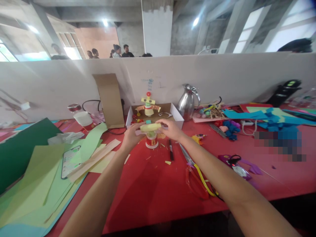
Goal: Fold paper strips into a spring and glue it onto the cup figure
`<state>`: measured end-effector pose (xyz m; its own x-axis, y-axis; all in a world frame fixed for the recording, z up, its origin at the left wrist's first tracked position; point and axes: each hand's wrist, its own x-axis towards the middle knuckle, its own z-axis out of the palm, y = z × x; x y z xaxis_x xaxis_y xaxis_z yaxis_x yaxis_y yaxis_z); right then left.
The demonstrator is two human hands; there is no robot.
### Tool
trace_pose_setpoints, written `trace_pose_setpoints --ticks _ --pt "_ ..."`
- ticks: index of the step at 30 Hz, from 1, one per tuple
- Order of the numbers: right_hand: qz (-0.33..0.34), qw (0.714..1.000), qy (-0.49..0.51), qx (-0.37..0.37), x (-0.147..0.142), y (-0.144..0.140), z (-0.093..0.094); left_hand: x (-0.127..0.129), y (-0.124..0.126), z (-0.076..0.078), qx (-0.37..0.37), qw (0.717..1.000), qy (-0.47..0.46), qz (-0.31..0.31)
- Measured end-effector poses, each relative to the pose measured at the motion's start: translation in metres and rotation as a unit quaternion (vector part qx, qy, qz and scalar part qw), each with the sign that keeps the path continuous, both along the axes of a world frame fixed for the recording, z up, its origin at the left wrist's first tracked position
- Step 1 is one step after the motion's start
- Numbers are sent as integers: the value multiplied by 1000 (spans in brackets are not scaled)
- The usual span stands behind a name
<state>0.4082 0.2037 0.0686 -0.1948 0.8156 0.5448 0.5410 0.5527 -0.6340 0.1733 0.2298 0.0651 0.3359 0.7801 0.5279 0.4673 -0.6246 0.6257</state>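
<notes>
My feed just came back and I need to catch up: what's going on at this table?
A person's left hand and right hand hold a pale yellow piece between them, over a small figure with a red-and-white base. Whether the piece is attached is hard to tell. Behind it, a similar figure appears to stand in a white box. A black marker and scissors lie on the red table.
</notes>
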Motion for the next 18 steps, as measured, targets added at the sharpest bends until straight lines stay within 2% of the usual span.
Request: trace_pose_setpoints --ticks 9,18 --pt "0 1000 25 -11 0 -1 -5 -4 9 -8 -41 998 -41 -23" --pt "-3 999 32 -23 0 1 -2 -2 4 0 -58 996 -58 -18"
